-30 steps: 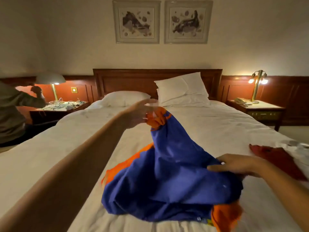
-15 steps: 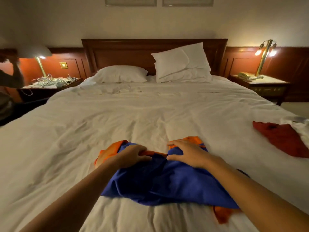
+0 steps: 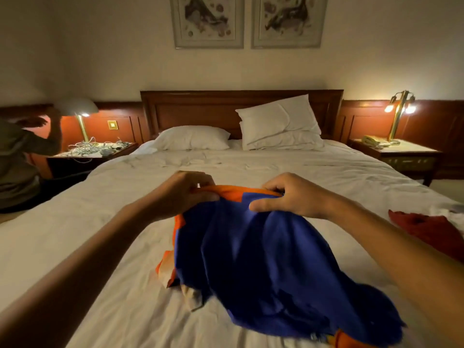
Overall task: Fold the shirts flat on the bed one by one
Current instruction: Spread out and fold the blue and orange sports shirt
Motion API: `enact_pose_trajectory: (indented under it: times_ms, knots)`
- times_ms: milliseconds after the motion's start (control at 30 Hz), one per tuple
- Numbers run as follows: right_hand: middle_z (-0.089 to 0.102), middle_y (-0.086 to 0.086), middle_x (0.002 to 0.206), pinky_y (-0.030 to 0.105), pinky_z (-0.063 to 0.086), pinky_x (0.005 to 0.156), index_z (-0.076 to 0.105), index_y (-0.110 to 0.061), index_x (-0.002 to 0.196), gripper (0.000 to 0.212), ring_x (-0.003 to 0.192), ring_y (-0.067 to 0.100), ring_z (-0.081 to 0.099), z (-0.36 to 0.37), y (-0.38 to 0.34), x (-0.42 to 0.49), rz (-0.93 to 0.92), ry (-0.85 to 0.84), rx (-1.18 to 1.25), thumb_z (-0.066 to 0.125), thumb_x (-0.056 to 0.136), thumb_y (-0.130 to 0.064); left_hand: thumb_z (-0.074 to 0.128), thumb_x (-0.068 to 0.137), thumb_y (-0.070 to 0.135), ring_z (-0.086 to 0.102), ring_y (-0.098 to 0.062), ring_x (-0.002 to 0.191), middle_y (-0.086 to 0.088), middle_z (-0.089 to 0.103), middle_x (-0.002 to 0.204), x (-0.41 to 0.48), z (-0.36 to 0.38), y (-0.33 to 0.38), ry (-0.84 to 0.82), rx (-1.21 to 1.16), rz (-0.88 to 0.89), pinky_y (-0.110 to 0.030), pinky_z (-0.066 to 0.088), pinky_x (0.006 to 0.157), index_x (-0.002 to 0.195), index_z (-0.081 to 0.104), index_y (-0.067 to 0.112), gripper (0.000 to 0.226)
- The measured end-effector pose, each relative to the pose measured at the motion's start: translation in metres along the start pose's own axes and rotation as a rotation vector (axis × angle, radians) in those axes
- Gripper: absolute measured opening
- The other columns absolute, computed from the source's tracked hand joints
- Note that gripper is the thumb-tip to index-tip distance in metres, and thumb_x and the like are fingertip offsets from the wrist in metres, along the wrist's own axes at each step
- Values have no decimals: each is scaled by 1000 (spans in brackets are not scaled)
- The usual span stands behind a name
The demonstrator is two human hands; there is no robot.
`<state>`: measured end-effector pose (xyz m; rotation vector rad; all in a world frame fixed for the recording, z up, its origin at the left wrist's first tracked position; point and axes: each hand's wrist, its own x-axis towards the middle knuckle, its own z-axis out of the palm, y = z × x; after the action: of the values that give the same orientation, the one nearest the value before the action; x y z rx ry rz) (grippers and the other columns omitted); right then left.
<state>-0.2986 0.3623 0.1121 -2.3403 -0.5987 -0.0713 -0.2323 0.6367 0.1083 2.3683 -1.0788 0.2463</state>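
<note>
The blue shirt (image 3: 263, 259) lies bunched on the near middle of the bed (image 3: 100, 247), with its far orange edge (image 3: 241, 190) raised off the bedding. The left hand (image 3: 185, 194) pinches that edge at its left end, fingers curled over the hem. The right hand (image 3: 288, 197) grips it at the right end, thumb on the blue cloth and fingers curled over the hem. The two grips sit near each other, so the edge between them runs fairly straight while the rest drapes toward the near side in loose folds. Holding the hem like this probably serves to shake or spread the shirt flat first; no fold looks begun yet. A red shirt (image 3: 426, 227) lies crumpled at the right edge, well apart, likely next in turn. Far off, two pillows (image 3: 193, 138) rest by the headboard (image 3: 200, 109), and a person (image 3: 17, 159) bends near the left nightstand (image 3: 125, 146).
</note>
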Motion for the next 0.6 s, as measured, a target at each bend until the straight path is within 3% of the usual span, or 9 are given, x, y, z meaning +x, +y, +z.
enact_pose_trajectory:
  times_ms: [100, 167, 267, 367, 433, 500, 567, 600]
  knots:
    - [34, 10, 62, 35, 25, 54, 39, -1, 61, 66, 55, 26, 31, -26, -47, -8, -46, -73, 57, 75, 80, -53, 72, 90, 23, 58, -3, 80, 17, 63, 84, 2, -30, 26, 130, -12, 100, -13, 43, 69, 86, 64, 41, 20]
    - [36, 9, 63, 28, 29, 55, 44, -6, 62, 53, 58, 23, 35, -40, -70, -16, -98, -22, 110, 76, 83, -42, 74, 86, 37, 62, -4, 79, 17, 65, 84, 0, -53, 39, 144, 11, 96, -19, 49, 70, 86, 66, 41, 9]
    - [40, 9, 66, 27, 34, 58, 47, 1, 70, 50, 62, 22, 40, -58, -93, -26, -163, 103, 125, 78, 84, -35, 70, 73, 64, 63, -9, 71, 12, 66, 74, 1, -91, 49, 134, 55, 85, -26, 51, 64, 80, 68, 37, 28]
    - [48, -7, 60, 18, 35, 54, 50, -13, 66, 45, 57, 4, 45, -83, -113, -31, -162, 266, -253, 79, 80, -43, 60, 66, 86, 53, -7, 54, 8, 57, 60, 3, -129, 62, 143, 22, 61, -16, 41, 51, 71, 64, 27, 59]
    - [55, -9, 65, 26, 40, 57, 53, -24, 64, 44, 63, 4, 51, -102, -128, -29, -56, 307, -664, 73, 79, -60, 55, 60, 94, 47, -2, 53, 12, 50, 57, 6, -150, 69, 205, -51, 24, -13, 38, 49, 69, 59, 18, 77]
    - [62, -4, 70, 33, 47, 61, 57, -35, 60, 38, 67, 13, 58, -120, -148, -27, 110, 263, -808, 68, 78, -67, 58, 60, 92, 47, 0, 55, 13, 51, 58, 7, -164, 76, 238, -157, -12, -13, 38, 51, 67, 61, 20, 72]
    - [65, -3, 66, 30, 44, 58, 65, -30, 60, 34, 60, 11, 59, -130, -165, -30, 138, 211, -610, 74, 80, -55, 63, 71, 77, 51, -8, 60, 7, 55, 65, 6, -174, 85, 235, -210, -23, -27, 43, 59, 72, 65, 20, 57]
    - [68, -1, 68, 27, 45, 60, 70, -22, 68, 28, 61, 9, 62, -132, -172, -33, 104, 201, -419, 77, 81, -46, 64, 76, 67, 52, -13, 63, 0, 56, 69, 2, -178, 90, 236, -204, -14, -33, 43, 63, 79, 65, 11, 56]
